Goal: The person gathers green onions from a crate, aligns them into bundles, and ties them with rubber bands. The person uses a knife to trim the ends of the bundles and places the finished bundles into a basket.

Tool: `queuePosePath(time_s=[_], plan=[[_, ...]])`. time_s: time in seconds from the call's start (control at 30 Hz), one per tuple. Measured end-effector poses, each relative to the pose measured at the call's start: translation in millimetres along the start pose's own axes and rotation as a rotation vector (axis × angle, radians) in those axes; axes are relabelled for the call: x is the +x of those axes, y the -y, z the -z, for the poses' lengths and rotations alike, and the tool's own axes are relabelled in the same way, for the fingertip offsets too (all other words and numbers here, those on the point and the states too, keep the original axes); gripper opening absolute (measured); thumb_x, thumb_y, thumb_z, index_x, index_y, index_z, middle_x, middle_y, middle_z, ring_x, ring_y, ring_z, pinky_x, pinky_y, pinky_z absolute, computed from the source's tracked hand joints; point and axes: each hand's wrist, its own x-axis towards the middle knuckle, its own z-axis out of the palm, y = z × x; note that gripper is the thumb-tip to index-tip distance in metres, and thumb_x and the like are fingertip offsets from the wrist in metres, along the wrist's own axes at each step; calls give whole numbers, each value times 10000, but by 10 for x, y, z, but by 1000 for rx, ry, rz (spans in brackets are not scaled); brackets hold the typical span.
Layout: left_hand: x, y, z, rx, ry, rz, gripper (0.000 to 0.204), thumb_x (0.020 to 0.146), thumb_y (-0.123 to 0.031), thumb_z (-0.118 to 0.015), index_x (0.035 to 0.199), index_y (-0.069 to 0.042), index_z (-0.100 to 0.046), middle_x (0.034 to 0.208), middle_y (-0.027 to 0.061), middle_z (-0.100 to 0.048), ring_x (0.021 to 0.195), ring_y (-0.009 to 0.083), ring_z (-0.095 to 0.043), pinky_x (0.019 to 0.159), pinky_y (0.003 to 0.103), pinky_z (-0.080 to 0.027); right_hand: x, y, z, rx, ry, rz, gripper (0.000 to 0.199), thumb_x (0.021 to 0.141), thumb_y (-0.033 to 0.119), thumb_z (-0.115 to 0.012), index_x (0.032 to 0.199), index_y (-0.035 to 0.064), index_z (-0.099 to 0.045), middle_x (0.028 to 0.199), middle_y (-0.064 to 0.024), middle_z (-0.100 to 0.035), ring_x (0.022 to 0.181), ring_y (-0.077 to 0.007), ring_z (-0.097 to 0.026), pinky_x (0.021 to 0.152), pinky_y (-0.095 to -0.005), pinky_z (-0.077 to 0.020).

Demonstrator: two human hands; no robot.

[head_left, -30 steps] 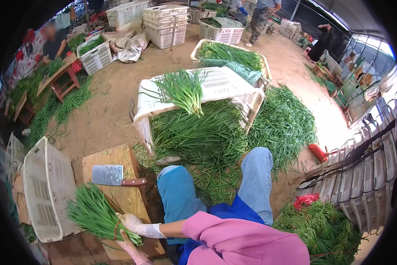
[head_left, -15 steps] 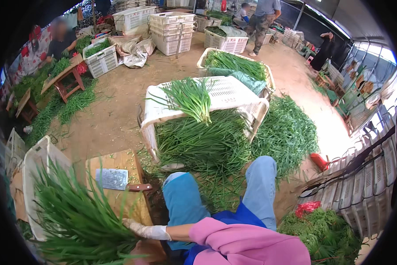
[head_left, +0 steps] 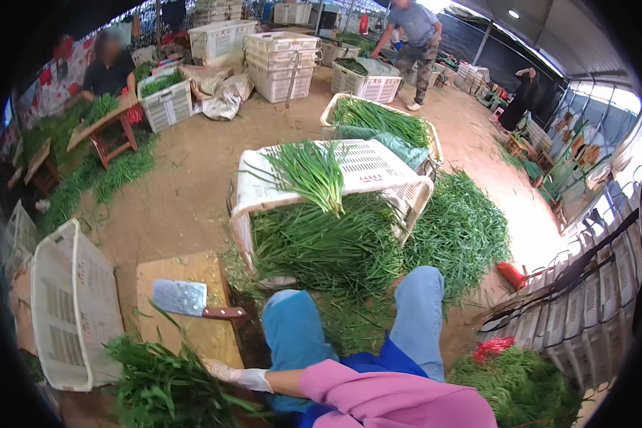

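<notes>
My right hand (head_left: pixel 239 376), in a white glove, reaches across to the lower left. Its fingers are closed at the edge of a big bunch of garlic chives (head_left: pixel 167 385), partly hidden by the leaves. The bunch hangs over the near end of a wooden board (head_left: pixel 146 274). A cleaver (head_left: pixel 180 297) with a brown handle lies flat on that board, beyond the hand. My left hand does not show. Left of the board, a white plastic crate (head_left: pixel 53 299) stands tilted.
An upturned white crate (head_left: pixel 385 153) ahead carries a small bunch of chives (head_left: pixel 310 175). Loose chives are heaped under and beside it. Stacked crates (head_left: pixel 578 307) line the right, near a green pile (head_left: pixel 513 385). Another person (head_left: pixel 417 43) leans over a crate at the back.
The bunch of chives has swung down and toward me, uncovering the crate on the left. My right hand stays beside it. The standing person at the back has bent forward.
</notes>
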Motion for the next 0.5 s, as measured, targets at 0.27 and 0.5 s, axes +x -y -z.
queuePosePath(time_s=[0.27,0.5], plan=[[-22,13,27,-26,7,11,512,791,-194,-604,1218,-6,-394,1200,165,-459,1077,270,-467,951,384,-369,15,90,-19,-121,11,-67,525,917,432,-343,1162,0,-515,1097,-66,-555,995,-144,-500,863,-271,-397],[-6,-39,37,-28,36,16,474,800,-178,-586,1205,-7,-409,1187,163,-472,1072,271,-473,951,390,-371,44,182,-36,-189,16,-90,547,907,456,-345,1159,2,-518,1092,-82,-558,987,-154,-511,854,-277,-404]])
